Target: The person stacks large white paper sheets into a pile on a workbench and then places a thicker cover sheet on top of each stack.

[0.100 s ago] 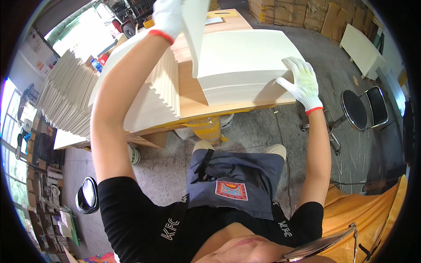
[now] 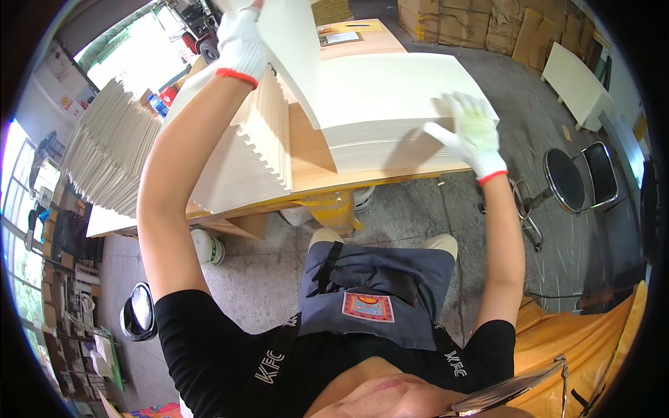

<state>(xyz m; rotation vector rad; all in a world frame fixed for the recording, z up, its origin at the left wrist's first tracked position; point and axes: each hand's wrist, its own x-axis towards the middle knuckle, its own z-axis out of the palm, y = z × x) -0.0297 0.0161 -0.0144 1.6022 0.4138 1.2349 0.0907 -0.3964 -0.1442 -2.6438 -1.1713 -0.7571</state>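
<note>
My left hand (image 2: 241, 47), in a white knit glove with a red cuff, is raised above the left side of the table. It grips a large white sheet (image 2: 291, 59), which stands steeply tilted along the left edge of a stack of white sheets (image 2: 397, 90). The sheet's top runs out of view. My right hand (image 2: 472, 134), gloved the same way, is open at the near right corner of that stack, thumb spread from the fingers. Whether it touches the stack, I cannot tell.
Left of the stack on the wooden table (image 2: 310, 150) are a staggered pile of white boards (image 2: 240, 164) and a fanned pile (image 2: 111, 146). A clipboard (image 2: 340, 38) lies at the far end. A black chair (image 2: 564, 180) stands to the right, a white bucket (image 2: 208, 247) below the table.
My left hand has moved left with the white sheet, which now shows more of its face. My right hand has shifted slightly left at the stack's corner.
</note>
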